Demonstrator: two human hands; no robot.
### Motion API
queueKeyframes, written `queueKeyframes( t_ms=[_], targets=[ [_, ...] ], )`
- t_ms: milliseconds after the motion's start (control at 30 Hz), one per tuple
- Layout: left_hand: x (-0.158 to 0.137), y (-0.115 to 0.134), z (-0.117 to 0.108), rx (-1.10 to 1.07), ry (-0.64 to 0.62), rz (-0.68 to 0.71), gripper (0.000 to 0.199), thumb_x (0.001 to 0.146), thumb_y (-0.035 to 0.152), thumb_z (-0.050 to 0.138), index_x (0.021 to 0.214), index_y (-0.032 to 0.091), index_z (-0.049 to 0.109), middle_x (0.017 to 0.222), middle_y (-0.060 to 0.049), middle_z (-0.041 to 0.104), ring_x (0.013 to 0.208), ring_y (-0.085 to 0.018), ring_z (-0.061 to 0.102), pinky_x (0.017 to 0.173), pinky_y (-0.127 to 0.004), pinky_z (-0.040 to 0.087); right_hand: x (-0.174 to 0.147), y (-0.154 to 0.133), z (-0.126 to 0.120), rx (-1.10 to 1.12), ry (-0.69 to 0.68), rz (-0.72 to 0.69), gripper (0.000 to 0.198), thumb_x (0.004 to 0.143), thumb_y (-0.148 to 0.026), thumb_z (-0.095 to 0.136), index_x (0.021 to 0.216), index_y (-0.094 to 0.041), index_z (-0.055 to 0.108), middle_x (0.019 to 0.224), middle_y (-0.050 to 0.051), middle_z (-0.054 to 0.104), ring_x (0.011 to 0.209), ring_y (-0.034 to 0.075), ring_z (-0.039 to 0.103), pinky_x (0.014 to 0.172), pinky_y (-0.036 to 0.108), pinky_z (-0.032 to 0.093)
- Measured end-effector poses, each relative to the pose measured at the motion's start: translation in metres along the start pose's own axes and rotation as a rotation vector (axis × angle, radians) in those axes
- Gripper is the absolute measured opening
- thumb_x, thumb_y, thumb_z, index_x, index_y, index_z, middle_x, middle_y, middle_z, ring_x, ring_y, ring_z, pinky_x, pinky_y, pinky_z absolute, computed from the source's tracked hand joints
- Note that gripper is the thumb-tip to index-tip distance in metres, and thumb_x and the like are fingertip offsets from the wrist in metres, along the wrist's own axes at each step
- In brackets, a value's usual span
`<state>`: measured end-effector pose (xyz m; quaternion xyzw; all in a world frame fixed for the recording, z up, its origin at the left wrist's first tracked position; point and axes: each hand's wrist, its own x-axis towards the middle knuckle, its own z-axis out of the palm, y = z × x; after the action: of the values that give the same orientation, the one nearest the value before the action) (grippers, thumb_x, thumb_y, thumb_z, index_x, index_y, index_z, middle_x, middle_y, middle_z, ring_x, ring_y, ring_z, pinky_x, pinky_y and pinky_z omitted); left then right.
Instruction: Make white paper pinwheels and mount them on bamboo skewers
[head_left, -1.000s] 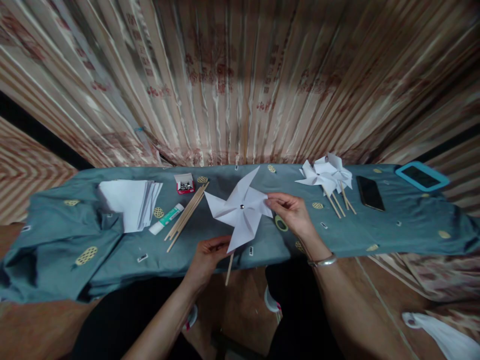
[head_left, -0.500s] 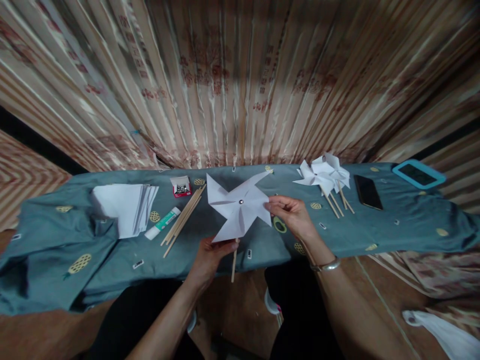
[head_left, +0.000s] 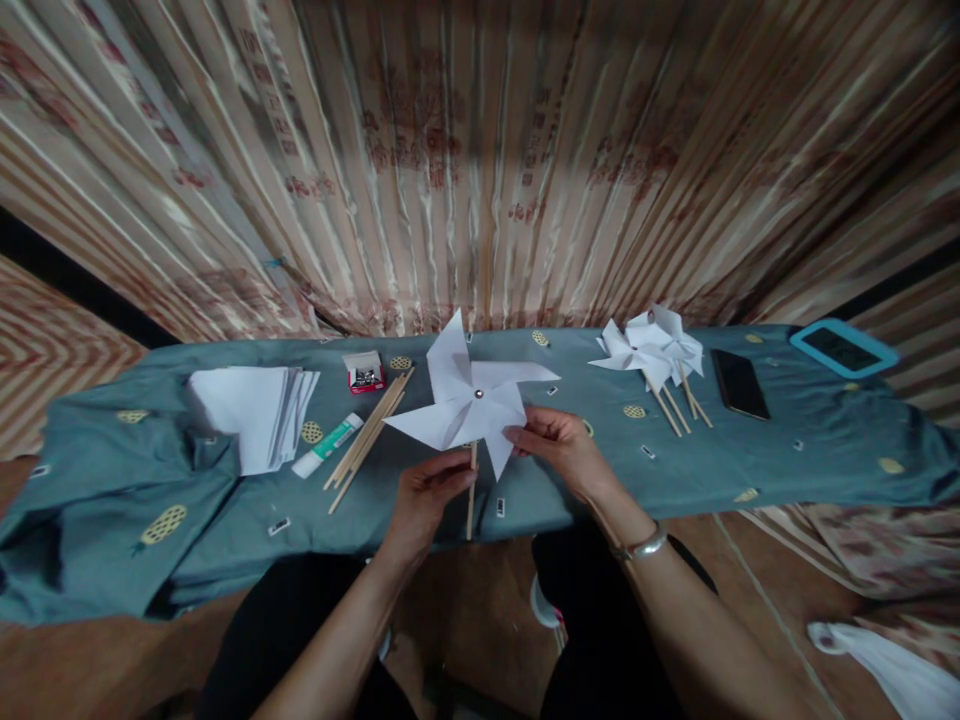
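A white paper pinwheel (head_left: 457,400) with a silver pin at its centre is held upright over the front of the table. My left hand (head_left: 431,497) pinches its thin wooden stick (head_left: 472,500) just below the paper blades. On the other side, the thumb and fingers of my right hand (head_left: 562,447) are closed on the edge of the lower right blade. The fingers behind that blade are partly hidden.
Loose wooden sticks (head_left: 371,432), a glue stick (head_left: 328,446), a small red box of pins (head_left: 364,372) and white paper sheets (head_left: 255,415) lie left. Other pinwheels (head_left: 651,345), a phone (head_left: 739,384) and a blue-framed device (head_left: 845,348) lie right on the green cloth (head_left: 787,460).
The pinwheel's blades have turned clockwise on the stick. My right hand has shifted left and slightly down along with a blade, while my left hand keeps its hold, slightly higher.
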<state>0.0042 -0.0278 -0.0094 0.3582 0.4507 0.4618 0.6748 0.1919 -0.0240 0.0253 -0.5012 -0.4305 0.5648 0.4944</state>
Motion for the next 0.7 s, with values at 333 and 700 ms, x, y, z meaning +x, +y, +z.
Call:
queueKeyframes(
  t_ms=[333, 700],
  targets=[
    [0.004, -0.003, 0.000, -0.004, -0.040, -0.002, 0.027, 0.055, 0.026, 0.083, 0.081, 0.017, 0.080, 0.083, -0.007, 0.078, 0.081, -0.023, 0.071, 0.085, -0.034, 0.052, -0.002, 0.003, 0.013, -0.002, -0.066, 0.045, 0.033, 0.061, -0.046, 0.084, 0.076, -0.020, 0.072, 0.066, -0.001, 0.069, 0.056, 0.012, 0.060, 0.054, 0.024, 0.048],
    [0.006, -0.005, 0.005, 0.018, -0.062, 0.010, 0.029, 0.054, 0.029, 0.087, 0.080, 0.017, 0.079, 0.080, -0.005, 0.078, 0.089, -0.025, 0.071, 0.091, -0.035, 0.051, -0.004, 0.005, 0.024, -0.152, -0.086, -0.024, 0.034, 0.066, -0.056, 0.077, 0.079, -0.024, 0.073, 0.069, -0.001, 0.071, 0.058, 0.015, 0.060, 0.056, 0.028, 0.050]
  ],
)
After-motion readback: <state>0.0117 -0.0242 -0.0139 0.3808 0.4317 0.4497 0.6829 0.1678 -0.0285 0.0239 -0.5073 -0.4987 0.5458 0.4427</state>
